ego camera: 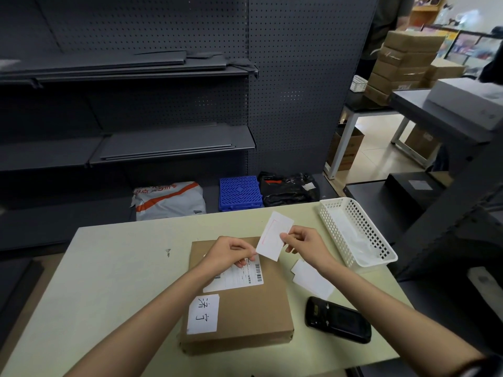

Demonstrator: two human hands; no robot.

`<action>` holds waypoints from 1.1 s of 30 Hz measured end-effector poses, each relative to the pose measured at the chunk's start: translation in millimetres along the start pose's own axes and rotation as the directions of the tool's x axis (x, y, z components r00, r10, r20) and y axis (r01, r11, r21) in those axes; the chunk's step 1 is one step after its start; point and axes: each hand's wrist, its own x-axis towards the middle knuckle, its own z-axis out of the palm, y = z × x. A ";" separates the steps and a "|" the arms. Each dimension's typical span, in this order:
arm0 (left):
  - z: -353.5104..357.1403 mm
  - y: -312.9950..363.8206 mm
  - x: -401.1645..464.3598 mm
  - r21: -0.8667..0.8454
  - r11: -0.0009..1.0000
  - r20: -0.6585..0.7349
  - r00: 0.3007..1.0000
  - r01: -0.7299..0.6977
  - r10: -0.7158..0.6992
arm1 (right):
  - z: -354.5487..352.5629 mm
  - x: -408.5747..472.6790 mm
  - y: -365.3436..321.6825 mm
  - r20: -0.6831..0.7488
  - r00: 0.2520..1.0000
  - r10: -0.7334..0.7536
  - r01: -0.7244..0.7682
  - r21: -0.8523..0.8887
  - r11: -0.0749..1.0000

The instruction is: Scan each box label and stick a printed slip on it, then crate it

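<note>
Mid-frame, the left hand [231,253] and right hand [302,244] each pinch an edge of a white slip [273,236] above the flat cardboard box [245,311] on the table [114,268]. Right of the box lie loose slips [310,277], a black scanner [337,319] and a white basket [356,232].

Box [242,306] lies mid-worktop [109,281], toward the near edge. On its top: shipping label [239,276] at the far side, handwritten slip [203,313] at the near-left corner. Both hands (left hand [231,253], right hand [302,244]) meet over the box's far edge, a slip [273,236] between them. Right of the box: loose slips [310,277], then the scanner [337,319] nearer the near edge. Basket [356,235] along the worktop's right edge, far corner. Behind the worktop's far edge, on the floor: parcel bag [168,200], crate [241,193], another bag [288,189], left to right.
</note>
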 end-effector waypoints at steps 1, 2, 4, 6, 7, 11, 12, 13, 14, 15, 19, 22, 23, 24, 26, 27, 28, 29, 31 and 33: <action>0.2 0.1 0.2 0.002 1.000 -0.001 1.000 -0.001 0.001 | 0.3 0.0 -0.1 0.000 1.000 0.000 0.000 -0.004 1.000; 0.2 0.0 0.1 0.006 1.000 -0.001 1.000 -0.003 0.003 | 0.6 0.1 0.0 0.000 1.000 -0.002 0.002 -0.009 1.000; 0.9 0.5 0.8 0.015 1.000 -0.004 1.000 -0.004 0.004 | 0.4 -0.4 -0.9 0.002 1.000 -0.009 0.009 -0.014 1.000; 2.1 2.0 1.2 0.018 1.000 -0.008 1.000 -0.003 0.003 | -0.2 -1.0 -1.9 -0.001 1.000 -0.007 0.007 -0.018 1.000; 2.7 2.5 1.4 0.017 1.000 -0.010 1.000 -0.005 0.005 | 0.0 -1.0 -1.8 -0.004 1.000 -0.008 0.008 -0.031 0.999; 4.7 3.0 2.7 -0.015 1.000 -0.042 0.999 -0.022 0.021 | 1.9 -2.2 -0.2 -0.113 0.993 -0.026 0.004 -0.193 0.981; 4.9 2.3 3.6 -0.026 0.999 -0.065 0.998 -0.020 0.018 | 2.3 -4.3 0.5 -0.144 0.989 -0.042 0.006 -0.241 0.971; 5.0 1.5 4.8 -0.036 0.999 -0.090 0.996 -0.018 0.015 | 2.6 -6.7 0.9 -0.165 0.984 -0.071 0.022 -0.282 0.959; 5.0 0.8 5.8 -0.044 0.999 -0.113 0.993 -0.018 0.012 | 3.1 -8.7 0.4 -0.176 0.978 -0.115 0.054 -0.318 0.947; 5.0 0.5 6.5 -0.047 0.999 -0.132 0.991 -0.018 0.012 | 4.0 -10.9 -1.3 -0.171 0.972 -0.161 0.095 -0.338 0.936; 8.1 -0.2 8.6 -0.020 0.999 -0.155 0.987 -0.045 0.041 | 14.2 -16.2 -4.7 -0.016 0.972 -0.234 0.217 -0.308 0.926; 13.6 1.7 8.6 0.039 0.996 -0.137 0.986 -0.087 0.091 | 23.5 -19.4 -3.8 0.067 0.966 -0.250 0.259 -0.284 0.923; 15.5 1.6 8.7 0.068 0.993 -0.134 0.985 -0.099 0.108 | 25.7 -20.2 -3.7 0.071 0.967 -0.245 0.255 -0.272 0.928; 17.3 1.4 8.9 0.108 0.988 -0.132 0.984 -0.106 0.120 | 26.8 -20.2 -3.1 0.067 0.969 -0.237 0.247 -0.263 0.933; 19.8 0.2 8.9 0.199 0.974 -0.121 0.983 -0.111 0.136 | 27.5 -20.2 -2.1 0.054 0.974 -0.221 0.227 -0.257 0.939; 20.6 -0.6 8.6 0.246 0.963 -0.110 0.983 -0.115 0.146 | 27.4 -20.1 -1.5 0.051 0.975 -0.216 0.222 -0.253 0.942; 21.1 -0.9 8.0 0.287 0.950 -0.098 0.983 -0.121 0.155 | 27.2 -20.1 -0.9 0.052 0.976 -0.212 0.218 -0.249 0.944; 21.4 -1.1 7.3 0.317 0.940 -0.088 0.983 -0.124 0.160 | 27.3 -20.5 -0.6 0.056 0.977 -0.208 0.215 -0.246 0.945; 21.7 -1.9 6.1 0.331 0.935 -0.080 0.984 -0.125 0.160 | 27.9 -21.6 -0.5 0.066 0.977 -0.202 0.212 -0.242 0.947; 21.6 -3.2 5.3 0.325 0.938 -0.084 0.984 -0.119 0.154 | 29.0 -22.9 -1.0 0.078 0.977 -0.199 0.212 -0.237 0.948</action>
